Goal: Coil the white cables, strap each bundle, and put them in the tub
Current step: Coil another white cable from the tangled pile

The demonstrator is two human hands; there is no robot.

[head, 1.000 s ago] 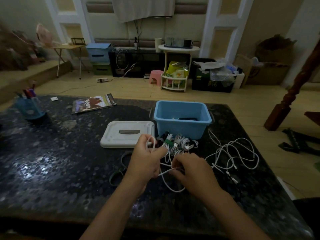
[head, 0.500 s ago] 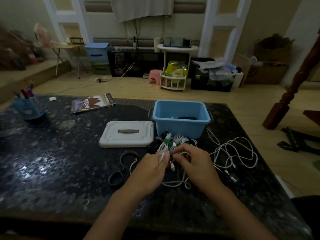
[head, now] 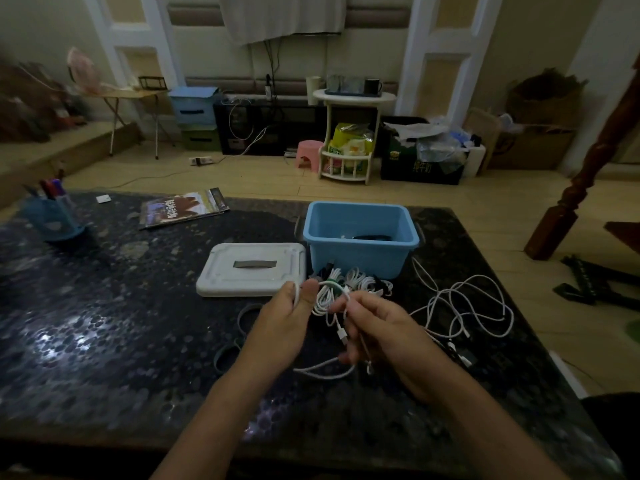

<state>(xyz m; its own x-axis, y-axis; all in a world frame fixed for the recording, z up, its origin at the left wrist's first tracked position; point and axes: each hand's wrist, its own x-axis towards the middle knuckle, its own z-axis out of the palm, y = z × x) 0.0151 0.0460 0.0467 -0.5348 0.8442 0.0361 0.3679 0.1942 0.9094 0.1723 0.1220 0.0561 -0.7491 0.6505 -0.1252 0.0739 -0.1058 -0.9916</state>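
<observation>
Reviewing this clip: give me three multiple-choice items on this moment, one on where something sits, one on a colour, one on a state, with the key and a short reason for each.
1. Where does the white lid lie?
A. on the tub
B. on the table beside the tub, toward the pen holder's side
C. on the floor

2. What colour is the tub?
A. light blue
B. red
C. black

3. What is the state of the loose white cable on the far side of the tub from the lid?
A. coiled and strapped
B. inside the tub
C. sprawled uncoiled on the table

Key: 1 B, the lid lies flat on the dark table next to the tub. 2 A, its walls and rim are light blue. 3 C, it spreads in open loops with no strap. Meanwhile the left hand and right hand hold another white cable.
</observation>
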